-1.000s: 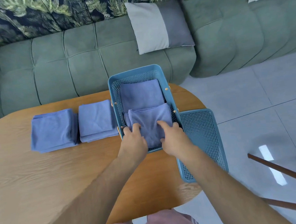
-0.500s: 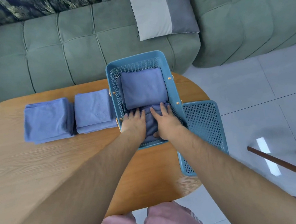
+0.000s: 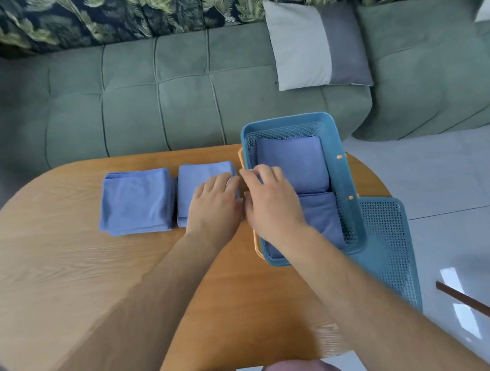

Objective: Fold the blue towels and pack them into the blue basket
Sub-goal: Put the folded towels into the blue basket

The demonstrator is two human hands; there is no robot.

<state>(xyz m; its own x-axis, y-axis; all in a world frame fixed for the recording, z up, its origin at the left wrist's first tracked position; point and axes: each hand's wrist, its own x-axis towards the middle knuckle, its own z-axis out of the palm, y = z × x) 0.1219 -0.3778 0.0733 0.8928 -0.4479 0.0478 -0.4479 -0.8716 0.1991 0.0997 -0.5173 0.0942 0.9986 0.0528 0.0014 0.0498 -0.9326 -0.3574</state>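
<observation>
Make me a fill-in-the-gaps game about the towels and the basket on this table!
1. Inside the blue basket lie ___ folded towels.
2. The left hand rests on a towel stack lying on the basket's ___ side.
3. The basket lid lies on the basket's ___ side.
4. The sofa behind the table is ___ in colour.

Missing words: two; left; right; green.

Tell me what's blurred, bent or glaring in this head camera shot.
Head view: the fingers of the left hand and right hand are smeared. Head view: the wide lens bows the table and the sofa. Head view: bright glare patches sit on the floor, and the bottom-left corner is soft.
</observation>
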